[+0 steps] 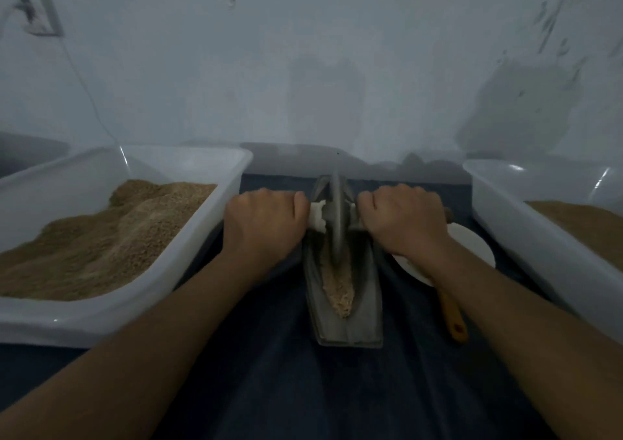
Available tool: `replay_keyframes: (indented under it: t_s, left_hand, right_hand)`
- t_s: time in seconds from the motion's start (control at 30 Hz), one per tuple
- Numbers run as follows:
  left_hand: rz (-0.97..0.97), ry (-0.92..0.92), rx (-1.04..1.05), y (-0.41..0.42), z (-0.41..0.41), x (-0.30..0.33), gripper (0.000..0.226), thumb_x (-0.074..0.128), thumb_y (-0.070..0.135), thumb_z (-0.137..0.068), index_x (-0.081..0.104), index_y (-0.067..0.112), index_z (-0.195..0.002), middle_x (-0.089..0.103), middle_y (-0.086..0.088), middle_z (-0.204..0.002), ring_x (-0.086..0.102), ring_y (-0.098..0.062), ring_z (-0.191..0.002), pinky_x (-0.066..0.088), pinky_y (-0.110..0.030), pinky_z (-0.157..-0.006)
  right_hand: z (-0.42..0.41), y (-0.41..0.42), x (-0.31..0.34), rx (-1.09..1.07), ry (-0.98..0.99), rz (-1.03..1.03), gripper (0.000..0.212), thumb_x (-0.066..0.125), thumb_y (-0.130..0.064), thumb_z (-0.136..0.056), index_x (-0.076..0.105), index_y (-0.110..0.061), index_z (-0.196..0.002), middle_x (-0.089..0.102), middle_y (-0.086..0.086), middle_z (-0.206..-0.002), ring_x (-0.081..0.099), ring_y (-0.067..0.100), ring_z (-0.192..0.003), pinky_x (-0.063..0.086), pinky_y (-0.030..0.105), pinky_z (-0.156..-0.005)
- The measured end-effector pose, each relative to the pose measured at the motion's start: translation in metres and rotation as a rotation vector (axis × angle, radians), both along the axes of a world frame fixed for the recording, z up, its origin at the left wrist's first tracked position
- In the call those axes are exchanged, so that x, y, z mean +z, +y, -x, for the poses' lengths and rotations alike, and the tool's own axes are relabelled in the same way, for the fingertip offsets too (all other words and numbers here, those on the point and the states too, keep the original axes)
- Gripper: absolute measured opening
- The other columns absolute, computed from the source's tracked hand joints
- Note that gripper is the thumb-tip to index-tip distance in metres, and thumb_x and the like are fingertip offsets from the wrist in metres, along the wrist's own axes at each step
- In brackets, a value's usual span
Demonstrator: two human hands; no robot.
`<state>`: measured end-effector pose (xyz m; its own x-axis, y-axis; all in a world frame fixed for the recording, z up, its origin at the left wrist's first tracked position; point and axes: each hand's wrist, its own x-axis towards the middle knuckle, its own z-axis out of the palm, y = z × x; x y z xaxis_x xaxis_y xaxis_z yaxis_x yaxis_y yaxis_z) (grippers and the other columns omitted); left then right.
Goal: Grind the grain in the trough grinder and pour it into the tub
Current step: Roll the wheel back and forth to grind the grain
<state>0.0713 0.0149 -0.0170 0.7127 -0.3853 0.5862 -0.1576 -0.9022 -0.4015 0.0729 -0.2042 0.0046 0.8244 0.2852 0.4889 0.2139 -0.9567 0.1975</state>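
Note:
A grey boat-shaped trough grinder [365, 308] lies lengthwise in the middle of the dark cloth, with pale crushed grain [338, 291] along its groove. A grey grinding wheel [335, 217] stands upright in the far half of the trough. My left hand [264, 225] grips the wheel's white-wrapped axle handle on the left side. My right hand [406, 222] grips the handle on the right. A white tub [84, 321] at the left holds a heap of brown ground grain [101, 240].
A second white tub [546, 247] with brown grain stands at the right. Between it and the trough lie a white plate [472, 247] and a yellow-handled tool [453, 318], partly under my right forearm. A pale wall rises close behind.

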Motion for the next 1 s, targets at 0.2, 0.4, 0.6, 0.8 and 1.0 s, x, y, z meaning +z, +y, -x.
replay_keyframes:
  t_s: [0.2,0.4,0.6,0.8,1.0]
  left_hand:
    - [0.0,0.089,0.051,-0.002,-0.047,0.009,0.009,0.049,0.018,-0.099,0.053,0.012,-0.094,0.063,-0.011,-0.086,0.064,-0.032,-0.075,0.028,-0.03,-0.052]
    - [0.019,0.087,0.099,0.0,-0.013,0.0,0.021,0.063,0.017,-0.09,0.044,0.016,-0.082,0.059,-0.005,-0.071,0.055,-0.025,-0.057,0.016,-0.024,-0.047]
    - [0.206,0.02,-0.059,0.002,0.037,0.003,0.025,0.026,0.03,-0.101,0.042,0.025,-0.082,0.052,0.004,-0.075,0.047,-0.023,-0.064,0.032,-0.033,-0.058]
    - [0.376,0.042,-0.138,0.008,0.06,-0.004,0.032,0.018,0.037,-0.104,0.042,0.029,-0.084,0.05,0.008,-0.077,0.046,-0.02,-0.068,0.042,-0.04,-0.065]
    - [0.075,-0.014,-0.074,0.003,0.014,-0.001,0.016,0.038,0.024,-0.098,0.042,0.021,-0.083,0.055,0.0,-0.074,0.042,-0.022,-0.059,0.027,-0.031,-0.053]
  right_hand:
    - [-0.053,0.005,0.017,-0.075,0.153,-0.067,0.046,0.022,-0.037,-0.104,0.046,-0.02,-0.068,0.05,-0.001,-0.072,0.045,0.02,-0.065,0.028,0.032,-0.059]
    - [-0.027,0.011,0.009,-0.121,0.056,-0.081,0.048,0.014,-0.045,-0.096,0.048,-0.017,-0.077,0.05,-0.002,-0.077,0.049,0.024,-0.072,0.031,0.036,-0.063]
    - [0.039,0.001,-0.001,0.055,-0.128,0.089,0.022,0.049,-0.013,-0.097,0.044,-0.018,-0.076,0.046,0.0,-0.063,0.036,0.023,-0.051,0.025,0.029,-0.048]
    - [0.063,0.002,-0.009,0.055,-0.258,-0.111,0.042,0.014,-0.033,-0.104,0.041,-0.022,-0.073,0.036,-0.006,-0.061,0.031,0.019,-0.052,0.023,0.036,-0.055]
    - [0.015,0.001,-0.008,0.0,-0.04,0.027,0.024,0.023,-0.024,-0.1,0.036,-0.018,-0.081,0.037,-0.005,-0.068,0.042,0.023,-0.063,0.031,0.033,-0.056]
